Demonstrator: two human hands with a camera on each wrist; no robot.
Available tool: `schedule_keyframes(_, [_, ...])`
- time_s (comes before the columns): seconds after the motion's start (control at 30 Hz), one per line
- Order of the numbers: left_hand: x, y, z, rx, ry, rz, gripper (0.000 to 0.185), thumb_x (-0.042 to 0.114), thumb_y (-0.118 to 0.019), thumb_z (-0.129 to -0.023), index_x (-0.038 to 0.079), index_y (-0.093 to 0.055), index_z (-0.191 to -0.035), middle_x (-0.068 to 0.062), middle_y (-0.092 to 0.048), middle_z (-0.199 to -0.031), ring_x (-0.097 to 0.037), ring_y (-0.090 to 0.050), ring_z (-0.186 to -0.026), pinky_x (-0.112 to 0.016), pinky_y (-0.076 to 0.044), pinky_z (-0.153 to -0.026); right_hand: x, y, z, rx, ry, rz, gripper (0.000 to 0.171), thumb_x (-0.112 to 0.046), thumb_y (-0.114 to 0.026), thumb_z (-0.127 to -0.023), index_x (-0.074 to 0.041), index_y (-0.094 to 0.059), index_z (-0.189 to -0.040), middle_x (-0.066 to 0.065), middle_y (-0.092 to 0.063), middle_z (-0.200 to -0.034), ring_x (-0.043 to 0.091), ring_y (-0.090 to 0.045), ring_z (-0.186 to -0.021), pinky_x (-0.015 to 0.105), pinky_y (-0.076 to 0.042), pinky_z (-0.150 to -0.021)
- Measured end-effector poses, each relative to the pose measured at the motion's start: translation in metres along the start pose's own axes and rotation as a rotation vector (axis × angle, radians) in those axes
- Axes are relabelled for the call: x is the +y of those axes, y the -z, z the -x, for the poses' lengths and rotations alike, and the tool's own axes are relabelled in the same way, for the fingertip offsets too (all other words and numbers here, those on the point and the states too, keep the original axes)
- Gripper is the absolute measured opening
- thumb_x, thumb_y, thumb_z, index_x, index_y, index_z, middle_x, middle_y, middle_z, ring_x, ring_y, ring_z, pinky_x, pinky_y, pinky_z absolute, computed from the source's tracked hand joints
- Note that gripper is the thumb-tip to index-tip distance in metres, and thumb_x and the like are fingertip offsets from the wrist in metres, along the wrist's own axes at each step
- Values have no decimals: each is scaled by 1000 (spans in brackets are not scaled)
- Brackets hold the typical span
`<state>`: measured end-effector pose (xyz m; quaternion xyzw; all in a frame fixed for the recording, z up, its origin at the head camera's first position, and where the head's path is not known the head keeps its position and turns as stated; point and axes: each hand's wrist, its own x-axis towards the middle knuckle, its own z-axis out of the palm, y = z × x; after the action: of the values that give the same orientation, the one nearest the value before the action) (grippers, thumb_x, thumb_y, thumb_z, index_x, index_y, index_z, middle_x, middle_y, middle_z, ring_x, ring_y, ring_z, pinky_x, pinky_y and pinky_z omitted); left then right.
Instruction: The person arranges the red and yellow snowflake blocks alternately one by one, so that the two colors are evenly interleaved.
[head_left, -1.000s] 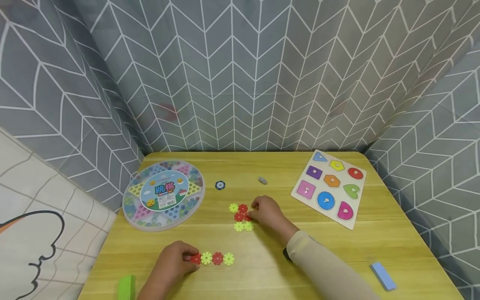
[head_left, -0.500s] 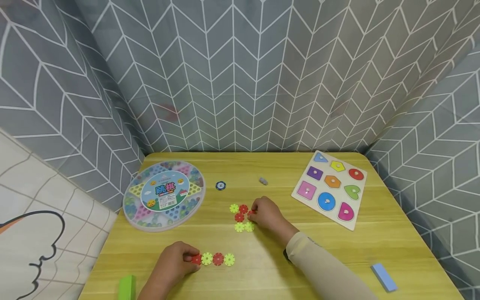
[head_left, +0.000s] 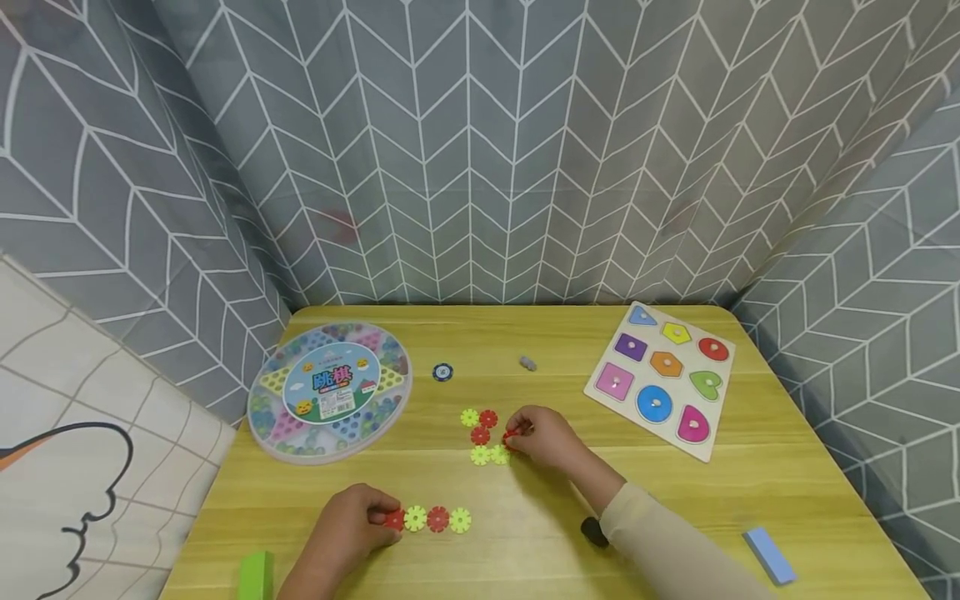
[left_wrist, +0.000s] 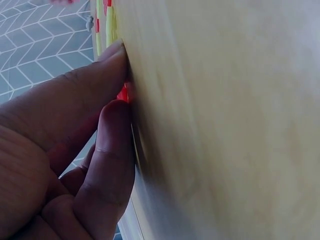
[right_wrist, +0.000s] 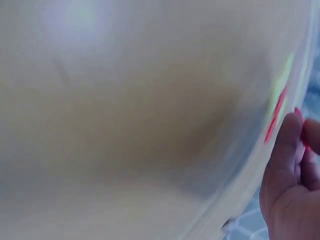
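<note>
In the head view a row of toothed plastic discs lies at the front middle: red, yellow-green, red (head_left: pixel 438 519) and yellow-green. My left hand (head_left: pixel 348 525) holds the red disc (head_left: pixel 395 520) at its left end between thumb and fingers; only a sliver of that disc shows in the left wrist view. Farther back, my right hand (head_left: pixel 546 437) pinches another red disc (head_left: pixel 511 437), its edge visible in the right wrist view too. Close beside that hand lies a group of loose discs, with red ones (head_left: pixel 480 436) and yellow-green ones (head_left: pixel 480 455).
A round marble-game box (head_left: pixel 330 392) lies at the left, a shape puzzle board (head_left: pixel 663 379) at the right. Behind the discs are a blue-black chip (head_left: pixel 442 372) and a small grey piece (head_left: pixel 528 363). Green (head_left: pixel 256 575) and blue (head_left: pixel 770 556) blocks lie near the front.
My right hand has taken a red disc out of the group and drawn it slightly right and nearer, raised off the others. My left hand stays at the row's end.
</note>
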<state>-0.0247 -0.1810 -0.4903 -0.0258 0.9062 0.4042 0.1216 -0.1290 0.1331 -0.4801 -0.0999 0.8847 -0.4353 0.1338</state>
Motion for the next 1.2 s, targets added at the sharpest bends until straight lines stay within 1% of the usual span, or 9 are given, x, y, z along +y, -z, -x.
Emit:
schedule_keyframes(0.13, [0, 0, 0, 2, -8, 4, 30, 5, -94, -71, 10, -80, -97, 2, -68, -94, -12, -62, -82, -30, -55, -72, -1, -10, 35, -157, 15, -131, 13, 3, -80, -86, -3, -70, -92, 1, -64, -82, 13, -60, -72, 26, -54, -63])
schedule_keyframes(0.27, [0, 0, 0, 4, -4, 1, 29, 4, -94, -71, 10, -80, -96, 2, -67, -93, -12, -61, -81, -29, -55, -72, -2, -26, 58, -236, 52, -143, 13, 3, -80, -86, -7, -72, -90, -3, -65, -80, 8, -61, -71, 24, -54, -63])
schedule_keyframes(0.43, [1, 0, 0, 4, 4, 2, 29, 4, -94, -71, 10, -80, -96, 2, -67, -94, -13, -61, -81, -30, -55, -72, -3, -37, 66, -197, 140, -15, 14, -3, -84, -84, -11, -74, -86, -10, -64, -77, 3, -58, -71, 23, -51, -67])
schedule_keyframes(0.6, [1, -1, 0, -4, 8, 1, 29, 5, -94, -72, 10, -80, -97, 2, -67, -95, -12, -62, -82, -30, -55, -73, -6, -40, 66, -173, 167, 100, 18, -11, -88, -83, -15, -70, -83, -14, -58, -74, 0, -53, -69, 22, -48, -66])
schedule_keyframes(0.8, [2, 0, 0, -8, 6, 0, 28, 6, -94, -73, 10, -80, -96, 2, -67, -94, -13, -61, -82, -32, -55, -73, -7, -38, 62, -141, 169, 146, 28, -19, -85, -89, -17, -58, -81, -13, -56, -72, 1, -49, -65, 23, -45, -59])
schedule_keyframes(0.9, [2, 1, -1, -15, 7, 0, 28, 6, -94, -73, 10, -80, -97, 2, -66, -95, -13, -62, -82, -32, -55, -73, -6, -29, 53, -99, 135, 154, 23, -16, -81, -91, -15, -60, -84, -10, -57, -75, 6, -51, -68, 26, -47, -62])
schedule_keyframes(1.0, [2, 1, -1, -19, 4, -6, 28, 6, -94, -73, 10, -80, -97, 2, -67, -95, -13, -62, -82, -32, -55, -74, -4, -18, 36, -27, 89, 175, 19, -14, -82, -89, -8, -65, -95, -5, -58, -82, 11, -53, -74, 30, -49, -68])
schedule_keyframes(1.1, [2, 1, -1, -18, 2, -11, 28, 6, -94, -73, 10, -80, -97, 2, -67, -95, -13, -62, -82, -32, -55, -74, 0, -12, 20, 18, 65, 207, 30, -16, -85, -86, -2, -68, -106, -1, -56, -87, 15, -52, -79, 34, -49, -73])
schedule_keyframes(1.2, [2, 1, -1, -18, 6, -8, 28, 6, -94, -73, 10, -80, -97, 2, -68, -95, -13, -62, -82, -32, -55, -74, 3, -12, 10, 16, 72, 240, 35, -18, -88, -84, -2, -71, -110, 1, -55, -88, 16, -51, -80, 35, -48, -74])
